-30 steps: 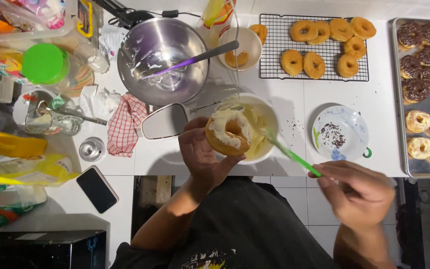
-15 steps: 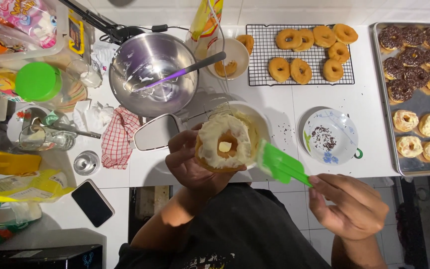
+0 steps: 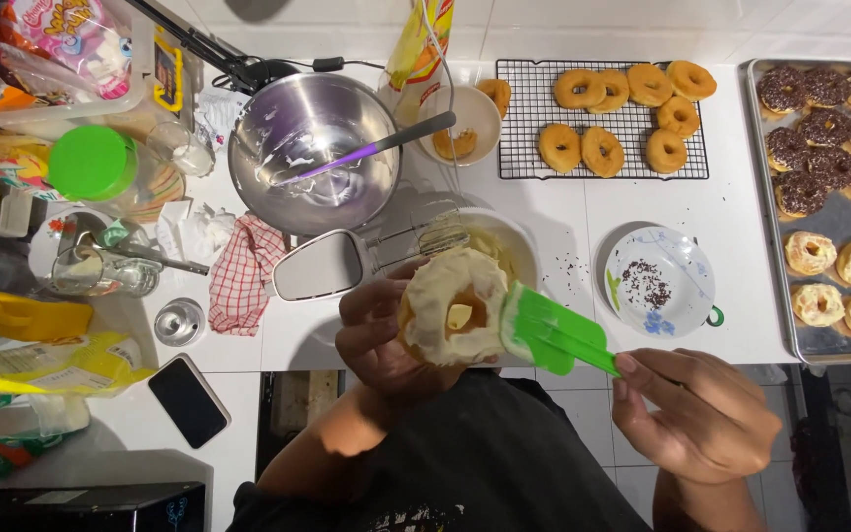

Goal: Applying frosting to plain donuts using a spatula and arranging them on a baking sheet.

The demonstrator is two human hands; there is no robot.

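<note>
My left hand (image 3: 383,335) holds a ring doughnut (image 3: 452,305) covered with pale cream, lifted above the near edge of a white bowl of cream (image 3: 512,246). My right hand (image 3: 701,414) grips the handle of a green spatula (image 3: 549,333), whose blade touches the doughnut's right side. Both hands are close to my chest, over the counter's front edge.
A wire rack of plain doughnuts (image 3: 622,108) stands at the back, a tray of chocolate and cream doughnuts (image 3: 839,197) at the right. A plate with chocolate sprinkles (image 3: 657,281), a steel bowl with a purple spatula (image 3: 312,148), a checked cloth (image 3: 243,271) and a phone (image 3: 187,399) lie around.
The doughnut has come up off the cream bowl toward me. The green spatula has swung from a low tilt beside the bowl up against the doughnut's right side.
</note>
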